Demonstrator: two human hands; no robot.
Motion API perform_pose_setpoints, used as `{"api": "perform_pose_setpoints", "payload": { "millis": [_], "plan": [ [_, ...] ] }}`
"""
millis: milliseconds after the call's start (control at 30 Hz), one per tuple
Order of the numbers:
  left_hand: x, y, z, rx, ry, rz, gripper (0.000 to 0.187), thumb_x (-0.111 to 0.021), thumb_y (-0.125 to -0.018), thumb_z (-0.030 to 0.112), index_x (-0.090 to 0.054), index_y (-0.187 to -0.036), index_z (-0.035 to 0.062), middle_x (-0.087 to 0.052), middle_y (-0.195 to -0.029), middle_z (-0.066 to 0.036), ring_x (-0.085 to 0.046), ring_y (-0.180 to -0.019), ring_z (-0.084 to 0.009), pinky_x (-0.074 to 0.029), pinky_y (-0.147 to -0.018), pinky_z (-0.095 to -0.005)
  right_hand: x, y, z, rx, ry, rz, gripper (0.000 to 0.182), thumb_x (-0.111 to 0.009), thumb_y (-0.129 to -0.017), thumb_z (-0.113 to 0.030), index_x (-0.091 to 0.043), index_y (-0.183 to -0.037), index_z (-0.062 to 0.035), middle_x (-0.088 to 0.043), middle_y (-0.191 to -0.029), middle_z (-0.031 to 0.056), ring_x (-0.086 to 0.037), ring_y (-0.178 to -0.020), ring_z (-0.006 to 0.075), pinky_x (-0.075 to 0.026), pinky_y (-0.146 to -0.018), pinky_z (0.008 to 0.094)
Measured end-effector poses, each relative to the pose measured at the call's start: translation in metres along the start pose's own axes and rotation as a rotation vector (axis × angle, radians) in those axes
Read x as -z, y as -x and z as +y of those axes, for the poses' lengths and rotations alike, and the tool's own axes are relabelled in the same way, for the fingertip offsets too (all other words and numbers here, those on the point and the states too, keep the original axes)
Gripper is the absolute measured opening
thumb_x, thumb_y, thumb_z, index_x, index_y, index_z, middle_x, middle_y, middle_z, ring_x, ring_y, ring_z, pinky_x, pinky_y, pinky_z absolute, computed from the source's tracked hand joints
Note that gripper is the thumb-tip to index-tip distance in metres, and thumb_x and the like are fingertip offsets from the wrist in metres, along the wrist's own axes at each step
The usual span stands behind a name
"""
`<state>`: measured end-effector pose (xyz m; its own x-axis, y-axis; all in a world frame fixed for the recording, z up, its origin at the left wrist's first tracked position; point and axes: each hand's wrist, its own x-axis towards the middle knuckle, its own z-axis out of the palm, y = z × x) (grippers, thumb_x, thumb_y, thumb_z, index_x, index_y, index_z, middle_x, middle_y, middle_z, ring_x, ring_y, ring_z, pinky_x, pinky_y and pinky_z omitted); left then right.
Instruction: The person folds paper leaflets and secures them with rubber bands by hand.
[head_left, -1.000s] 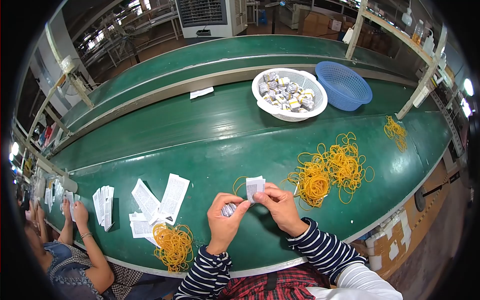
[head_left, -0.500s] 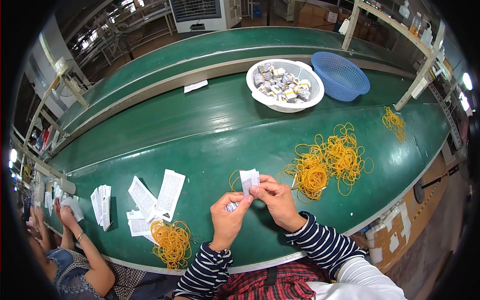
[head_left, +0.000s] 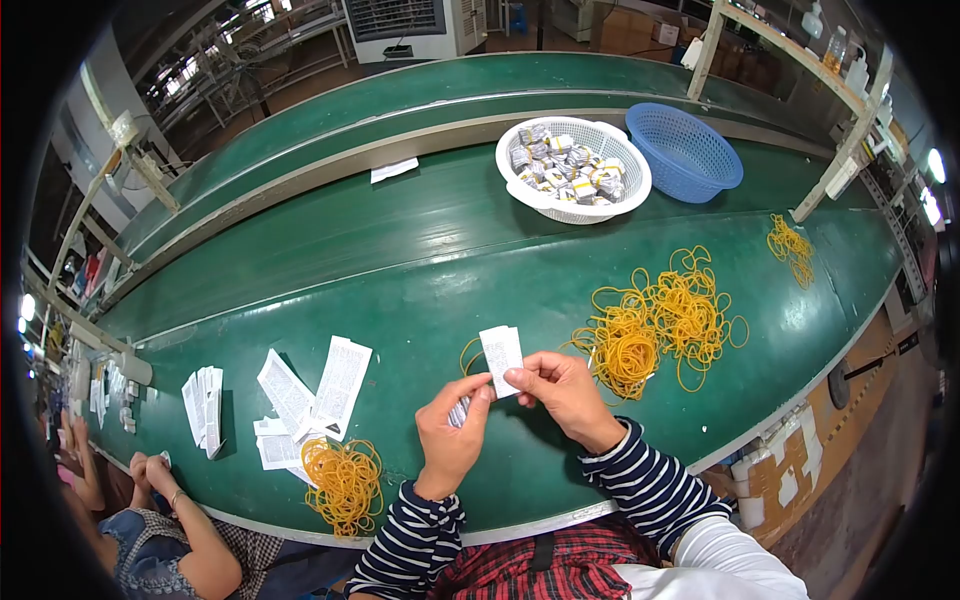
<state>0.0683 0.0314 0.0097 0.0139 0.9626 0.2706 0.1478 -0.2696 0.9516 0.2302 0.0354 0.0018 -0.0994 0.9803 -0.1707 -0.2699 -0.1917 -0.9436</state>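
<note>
In front of me, my right hand [head_left: 568, 400] pinches a folded printed leaflet [head_left: 502, 358] between thumb and fingers, the paper standing upright. My left hand [head_left: 450, 435] is closed around a small folded paper wad [head_left: 459, 411], which shows between its thumb and fingers. Its fingertips are close to the leaflet's lower left edge; whether they touch cannot be made out. A single yellow rubber band [head_left: 463, 352] loops out just left of the leaflet. Several flat leaflets [head_left: 340, 385] lie to the left, partly under a pile of yellow rubber bands [head_left: 342, 490].
A larger heap of rubber bands [head_left: 640, 335] lies to the right, a smaller one [head_left: 790, 250] farther off. A white basket [head_left: 510, 180] holds banded paper bundles beside a blue basket [head_left: 690, 165]. At the left, a co-worker's hands [head_left: 150, 470] are at the table edge.
The leaflet has turned to show more of its face and moved slightly right of my left hand. My hands have drawn a little apart. The co-worker's hands have moved down toward the table edge.
</note>
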Motion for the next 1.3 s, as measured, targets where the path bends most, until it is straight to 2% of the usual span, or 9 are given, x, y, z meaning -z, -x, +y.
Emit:
{"api": "perform_pose_setpoints", "payload": {
  "millis": [100,200,267,367,500,700,900,1100,1300],
  "plan": [
    [0.003,-0.004,-0.009,-0.343,-0.203,-0.081,0.021,-0.067,-0.076,-0.005,-0.069,-0.096,0.0022,-0.069,-0.085,-0.009,-0.065,-0.074,-0.0162,-0.049,-0.067,-0.026,0.006,0.0,-0.003,-0.044,-0.058,-0.059,0.017,-0.066,-0.088,-0.017,-0.065,-0.093,-0.0001,-0.064,-0.078,0.0034,-0.056,-0.065,0.0078,-0.046,-0.06,0.0208],
    [0.009,-0.007,-0.012,-0.408,-0.212,-0.11,0.023,-0.066,-0.073,-0.008,-0.07,-0.094,0.0027,-0.069,-0.085,-0.012,-0.066,-0.075,-0.0212,-0.049,-0.067,-0.0275,0.003,0.001,-0.004,-0.063,-0.114,-0.075,0.016,-0.064,-0.09,-0.014,-0.065,-0.095,0.0006,-0.064,-0.082,0.0041,-0.057,-0.066,0.0085,-0.047,-0.061,0.0211],
    [0.011,-0.007,-0.012,-0.367,-0.188,-0.082,0.022,-0.067,-0.072,-0.007,-0.071,-0.09,0.0041,-0.069,-0.082,-0.011,-0.066,-0.073,-0.0215,-0.049,-0.067,-0.0288,-0.001,0.003,-0.006,-0.017,-0.182,-0.024,0.015,-0.061,-0.091,-0.012,-0.065,-0.099,0.0011,-0.065,-0.085,0.0046,-0.058,-0.068,0.0088,-0.048,-0.063,0.0215],
    [0.014,-0.007,-0.012,-0.323,-0.138,-0.052,0.02,-0.067,-0.072,-0.007,-0.071,-0.088,0.0042,-0.069,-0.082,-0.01,-0.065,-0.074,-0.0212,-0.049,-0.068,-0.0289,-0.001,0.003,-0.005,0.183,0.014,-0.082,0.018,-0.057,-0.093,-0.008,-0.065,-0.106,0.0007,-0.065,-0.092,0.0052,-0.059,-0.075,0.0092,-0.049,-0.067,0.0223],
    [0.014,-0.006,-0.013,-0.241,-0.047,-0.053,0.016,-0.069,-0.076,-0.005,-0.071,-0.09,0.0027,-0.069,-0.086,-0.01,-0.064,-0.077,-0.018,-0.049,-0.069,-0.0274,-0.001,0.003,0.003,0.332,0.108,-0.13,0.018,-0.061,-0.089,-0.003,-0.067,-0.106,-0.0004,-0.065,-0.099,0.0063,-0.059,-0.08,0.0093,-0.049,-0.071,0.0225],
    [0.006,-0.001,-0.01,-0.029,0.078,-0.01,0.01,-0.071,-0.081,0.003,-0.07,-0.09,-0.0004,-0.067,-0.093,-0.008,-0.061,-0.082,-0.0124,-0.048,-0.072,-0.0245,-0.002,0.004,0.005,0.289,0.129,-0.074,0.013,-0.065,-0.088,-0.008,-0.068,-0.098,0.0014,-0.064,-0.098,0.0052,-0.059,-0.083,0.0085,-0.048,-0.073,0.0218],
    [0.004,0.004,-0.011,0.34,0.424,0.031,0.007,-0.071,-0.082,0.001,-0.065,-0.083,-0.0029,-0.067,-0.088,-0.009,-0.06,-0.079,-0.0101,-0.048,-0.074,-0.0237,-0.007,0.004,0.011,0.194,0.103,0.003,0.01,-0.067,-0.087,-0.009,-0.065,-0.091,0.0005,-0.065,-0.083,0.0021,-0.059,-0.072,0.0063,-0.048,-0.064,0.0203],
    [0.004,0.004,-0.011,0.438,0.388,0.043,0.009,-0.072,-0.081,0.003,-0.064,-0.082,-0.0018,-0.066,-0.084,-0.007,-0.06,-0.077,-0.0095,-0.048,-0.072,-0.0226,-0.011,0.004,0.013,0.199,0.085,0.048,0.011,-0.068,-0.086,-0.007,-0.06,-0.086,-0.0001,-0.065,-0.08,0.0031,-0.058,-0.067,0.0045,-0.046,-0.059,0.018],
    [0.007,-0.003,-0.002,0.576,0.458,-0.012,0.013,-0.074,-0.079,0.007,-0.065,-0.084,-0.0002,-0.06,-0.069,0.001,-0.05,-0.059,-0.0023,-0.037,-0.051,-0.0161,-0.008,0.003,0.014,0.178,0.074,-0.007,0.011,-0.066,-0.087,-0.006,-0.057,-0.09,0.0005,-0.066,-0.087,0.009,-0.062,-0.073,0.01,-0.051,-0.065,0.023]
  ]
}}
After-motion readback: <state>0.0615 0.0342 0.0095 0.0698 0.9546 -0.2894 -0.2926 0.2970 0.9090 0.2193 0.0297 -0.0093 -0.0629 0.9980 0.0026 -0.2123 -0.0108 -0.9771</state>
